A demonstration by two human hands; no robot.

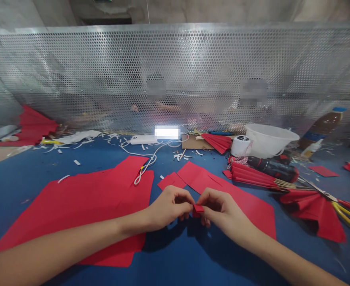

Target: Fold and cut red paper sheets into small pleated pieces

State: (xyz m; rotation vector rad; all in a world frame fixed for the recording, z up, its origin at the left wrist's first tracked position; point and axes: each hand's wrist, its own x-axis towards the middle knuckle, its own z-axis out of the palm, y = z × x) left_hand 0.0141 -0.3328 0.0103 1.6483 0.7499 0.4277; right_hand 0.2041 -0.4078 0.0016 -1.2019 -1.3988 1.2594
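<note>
Left hand (167, 208) and right hand (225, 209), fingertips nearly closed, are pinching the left and right edges of a small folded paper (198, 209) above the desk (169, 268), presumably steadying its crease.

Head-worn view from close above table (169, 268), forward and down, perforated screen (192, 59) beyond

This is a workshop — red paper (103, 202), scissors (329, 196) and white scraps (77, 162) lie about a blue worktop (103, 155). A perforated screen (192, 51) runs along the back — a rough, bare wall (222, 12) shows above it.
</note>
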